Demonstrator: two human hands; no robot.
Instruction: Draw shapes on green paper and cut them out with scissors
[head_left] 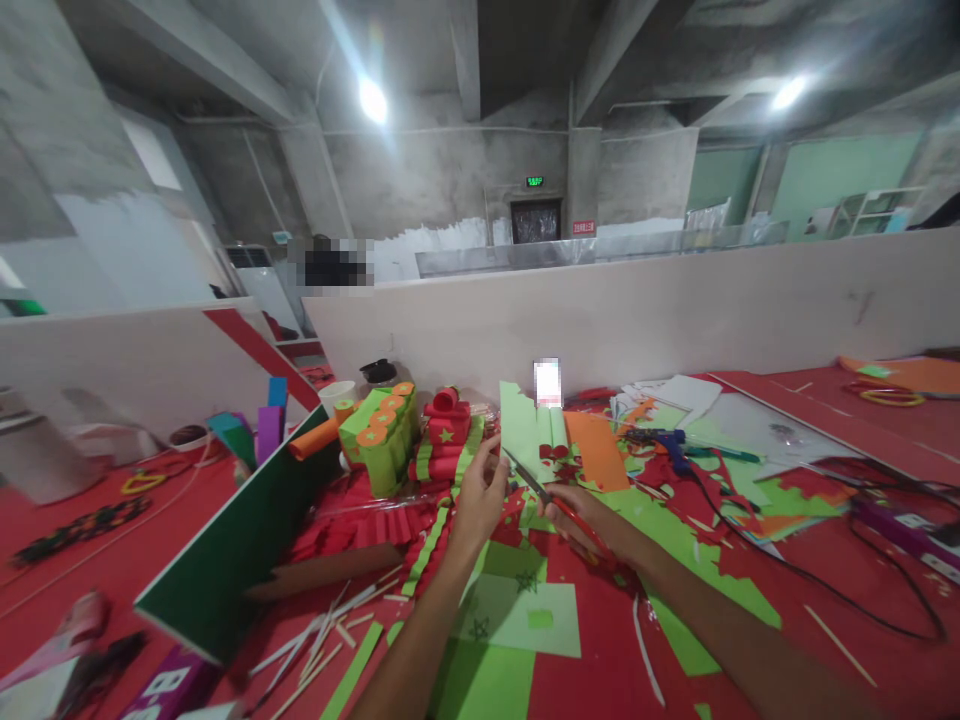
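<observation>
My left hand [482,492] pinches the lower left edge of a light green paper sheet [519,422], which stands upright. In my right hand [592,512] is a pair of red-handled scissors [531,476]. The blades point up and left and lie at the sheet's lower edge; whether they are parted I cannot tell. Below my wrists lies a pale green card [559,610] with star outlines drawn on it. Left of my left hand are red paper rolls [442,468] with green bands and a yellow star, beside green shapes [382,440] topped with orange discs.
A lit phone [547,382] stands against the white partition [637,310]. A dark green board [240,540] leans at the left. To the right are an orange sheet [598,450], green scraps [679,570] and a blue glue gun [675,450] with its cord. Thin sticks [322,630] lie at front left.
</observation>
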